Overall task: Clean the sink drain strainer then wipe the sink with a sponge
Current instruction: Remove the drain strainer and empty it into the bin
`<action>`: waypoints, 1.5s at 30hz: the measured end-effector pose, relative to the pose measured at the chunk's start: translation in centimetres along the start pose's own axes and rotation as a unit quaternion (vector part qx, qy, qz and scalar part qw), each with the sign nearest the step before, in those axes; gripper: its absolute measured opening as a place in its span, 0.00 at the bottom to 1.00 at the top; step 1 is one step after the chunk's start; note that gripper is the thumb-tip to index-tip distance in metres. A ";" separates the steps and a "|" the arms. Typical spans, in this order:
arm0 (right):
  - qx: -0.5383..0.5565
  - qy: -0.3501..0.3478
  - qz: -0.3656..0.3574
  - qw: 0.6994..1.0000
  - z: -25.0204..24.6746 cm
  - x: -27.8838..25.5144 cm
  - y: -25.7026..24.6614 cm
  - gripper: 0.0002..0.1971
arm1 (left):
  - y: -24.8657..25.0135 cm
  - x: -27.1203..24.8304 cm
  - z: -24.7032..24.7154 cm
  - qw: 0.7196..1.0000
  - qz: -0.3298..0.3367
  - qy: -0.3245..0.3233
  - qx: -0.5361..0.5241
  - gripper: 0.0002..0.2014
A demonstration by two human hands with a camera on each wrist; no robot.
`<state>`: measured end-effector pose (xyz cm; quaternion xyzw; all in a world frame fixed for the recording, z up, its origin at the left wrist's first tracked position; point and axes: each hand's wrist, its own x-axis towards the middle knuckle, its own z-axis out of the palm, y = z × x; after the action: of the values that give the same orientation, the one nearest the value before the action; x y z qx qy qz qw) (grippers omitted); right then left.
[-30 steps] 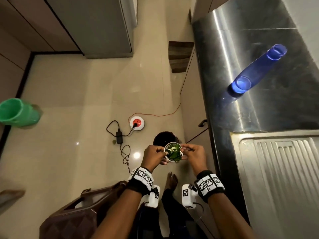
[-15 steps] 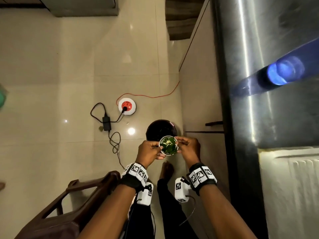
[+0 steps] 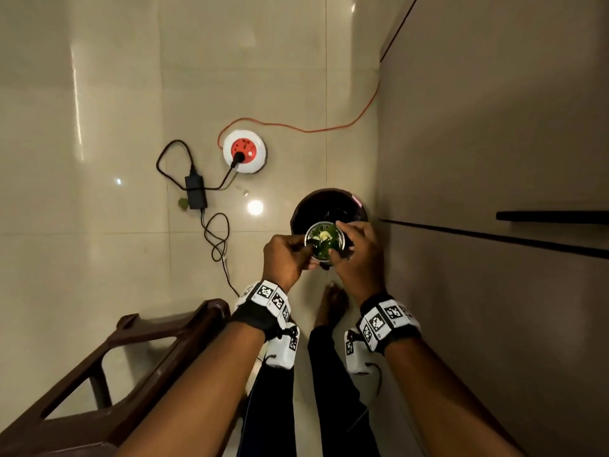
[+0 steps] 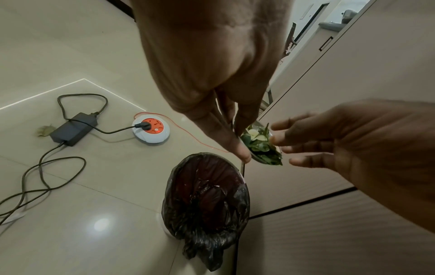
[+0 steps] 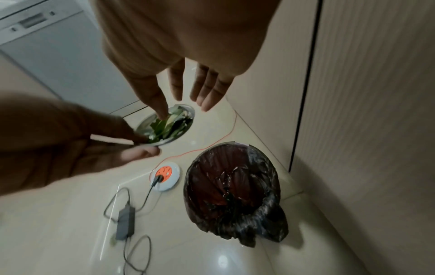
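Note:
The round metal sink drain strainer [image 3: 324, 240] is full of green leaves and food scraps. It hangs in the air over the near rim of a bin lined with a black bag [image 3: 329, 202]. My left hand [image 3: 308, 250] pinches the strainer's left rim between thumb and fingers. My right hand [image 3: 342, 242] is at its right side. In the right wrist view the right hand [image 5: 183, 104] has straight fingers past the strainer [image 5: 169, 124], and the thumb tip presses into the leaves. The left wrist view shows the strainer [image 4: 259, 143] tilted above the bin [image 4: 207, 195].
A white and orange extension socket [image 3: 244, 151], a black power adapter [image 3: 195, 192] and loose cables lie on the tiled floor to the left. A brown plastic chair [image 3: 148, 357] stands at the lower left. Cabinet fronts [image 3: 494, 159] with a dark handle [image 3: 553, 216] run along the right.
My head has tilted down, so the counter and blue bottle have left the view. The strainer has come over the bin's mouth, and my right thumb now presses into the leaves.

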<state>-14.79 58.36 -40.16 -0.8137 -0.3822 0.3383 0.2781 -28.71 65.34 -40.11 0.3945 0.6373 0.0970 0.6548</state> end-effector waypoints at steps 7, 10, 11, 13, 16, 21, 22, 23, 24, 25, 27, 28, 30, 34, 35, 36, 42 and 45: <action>-0.131 -0.027 -0.088 0.987 0.8 0.1 -0.6 0.25 | 0.7 0.5 -0.6 0.999 0.026 -0.025 0.036 0.08; -0.205 0.001 -0.112 0.972 1.0 0.5 -1.6 0.21 | 1.6 0.5 -0.4 0.999 0.035 -0.026 0.033 0.09; -0.231 0.008 -0.127 0.965 1.2 0.6 -1.8 0.19 | 1.9 0.6 -0.2 0.998 0.040 -0.027 0.033 0.09; -0.233 0.017 -0.143 0.962 1.4 1.0 -2.1 0.18 | 2.2 0.9 0.1 0.997 0.057 -0.022 0.039 0.08; -0.180 0.019 -0.150 0.972 1.7 1.4 -2.1 0.21 | 2.4 1.4 0.6 0.996 0.066 -0.019 0.061 0.06; -0.199 -0.023 -0.180 0.963 2.2 1.6 -1.2 0.16 | 1.5 2.5 0.6 0.994 0.056 -0.027 0.090 0.06; -0.196 -0.024 -0.184 0.963 2.3 1.7 -1.0 0.15 | 1.6 2.5 0.4 0.994 0.047 -0.030 0.091 0.06; -0.192 -0.027 -0.189 0.963 2.2 1.9 -0.8 0.13 | 1.5 2.5 0.3 0.995 0.038 -0.030 0.090 0.05; -0.191 -0.035 -0.194 0.962 2.0 2.0 -0.7 0.12 | 1.5 2.4 0.2 0.996 0.031 -0.030 0.083 0.05; -0.200 -0.043 -0.203 0.958 1.7 2.2 -0.6 0.12 | 1.6 2.2 0.1 0.996 0.029 -0.028 0.074 0.04; -0.247 -0.067 -0.224 0.940 1.3 2.5 -0.3 0.13 | 1.8 1.9 0.0 0.998 0.027 -0.020 0.053 0.04; -0.265 -0.080 -0.229 0.933 1.1 2.5 -0.2 0.14 | 1.9 1.9 -0.1 0.999 0.025 -0.016 0.045 0.04; -0.267 -0.086 -0.227 0.932 0.9 2.5 -0.1 0.17 | 1.9 1.9 -0.1 0.999 0.019 -0.012 0.040 0.04; -0.247 -0.069 -0.213 0.943 0.9 2.6 0.2 0.19 | 1.9 2.2 0.5 0.999 0.002 -0.013 0.030 0.04; -0.245 -0.068 -0.211 0.944 1.0 2.7 0.4 0.19 | 1.9 2.2 0.7 1.000 0.000 -0.014 0.028 0.04; -0.242 -0.069 -0.206 0.945 1.1 2.8 0.5 0.19 | 1.9 2.3 0.7 0.999 -0.004 -0.014 0.029 0.04; -0.202 -0.026 -0.147 0.968 2.2 3.8 2.0 0.12 | 1.2 2.5 -0.3 0.999 -0.024 -0.002 0.027 0.01; -0.186 -0.015 -0.130 0.974 2.6 4.0 1.9 0.14 | 0.6 2.5 -0.9 0.999 -0.027 0.001 0.028 0.00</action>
<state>-13.99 61.07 -44.43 -0.7892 -0.5453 0.2343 0.1575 -28.87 67.67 -41.51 0.3948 0.6512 0.0620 0.6452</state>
